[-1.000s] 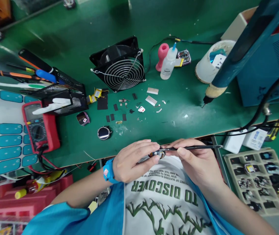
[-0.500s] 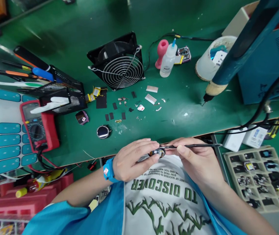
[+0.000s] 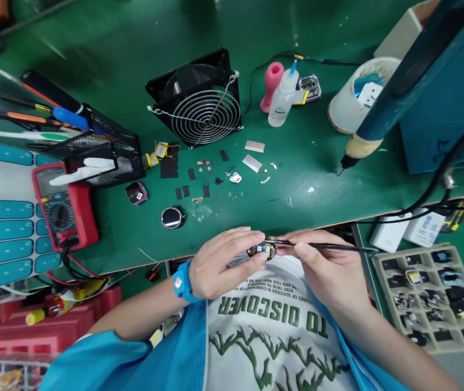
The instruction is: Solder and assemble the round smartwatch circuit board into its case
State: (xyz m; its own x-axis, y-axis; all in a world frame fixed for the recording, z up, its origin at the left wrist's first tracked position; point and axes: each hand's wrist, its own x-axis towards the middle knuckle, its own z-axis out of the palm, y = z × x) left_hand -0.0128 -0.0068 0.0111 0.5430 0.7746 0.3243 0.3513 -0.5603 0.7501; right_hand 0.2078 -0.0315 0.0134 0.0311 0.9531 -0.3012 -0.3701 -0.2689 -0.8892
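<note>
My left hand (image 3: 226,260), with a blue wristband (image 3: 182,282) on the wrist, pinches a small round watch body (image 3: 261,250) whose open side shows tiny parts. My right hand (image 3: 327,266) grips thin black tweezers (image 3: 329,247) like a pen, with the tips resting on the watch body. Both hands are close to my chest, just below the front edge of the green bench (image 3: 329,179). Another round watch face (image 3: 171,216) lies on the bench, beside a small purple watch case (image 3: 137,193) and several loose small parts (image 3: 215,174).
A black fan (image 3: 197,100), a pink stand (image 3: 272,84) and a squeeze bottle (image 3: 283,98) stand farther back. A red multimeter (image 3: 63,206) and a mesh tool holder (image 3: 97,157) sit at left. A hanging electric screwdriver (image 3: 382,103) is at right, with a compartment tray (image 3: 431,296) below it.
Both hands stay together on the watch body. The tweezers have shifted a little and the watch body is turned slightly more face-up. The view has drifted a bit.
</note>
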